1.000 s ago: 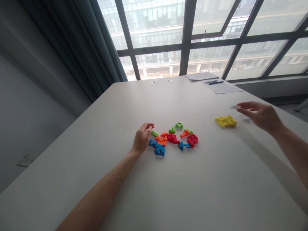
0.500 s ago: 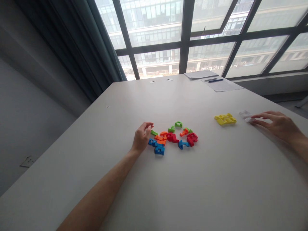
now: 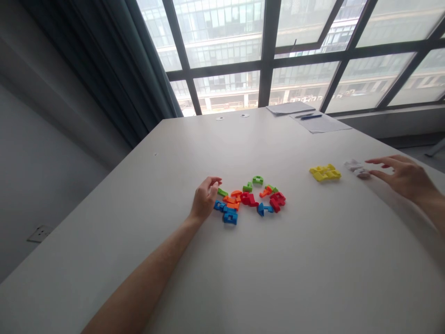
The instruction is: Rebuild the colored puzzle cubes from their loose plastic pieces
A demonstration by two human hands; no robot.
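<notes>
My right hand [image 3: 405, 177] is beside a small group of white plastic pieces [image 3: 357, 168], thumb and fingers apart, nothing between them. Left of these lies a group of yellow plastic blocks [image 3: 325, 172], set closely together. My left hand [image 3: 205, 197] rests on the table at the left edge of a loose pile, fingers loosely curled with a small gap at the thumb. Close to its fingertips is a green piece [image 3: 223, 192]. The pile holds blue pieces [image 3: 230, 216], orange pieces [image 3: 232, 200], red pieces [image 3: 249, 199] and more green ones [image 3: 257, 180].
The white table [image 3: 278, 278] reaches to the window. Paper sheets [image 3: 321, 123] with pens [image 3: 310, 116] on them lie at its far right edge. A dark curtain [image 3: 114, 60] hangs at the left, and a wall socket [image 3: 39, 234] sits low on the left wall.
My right hand has let go of the white pieces and drawn slightly back to the right, its fingers spreading. My left hand and the coloured pieces stay where they were.
</notes>
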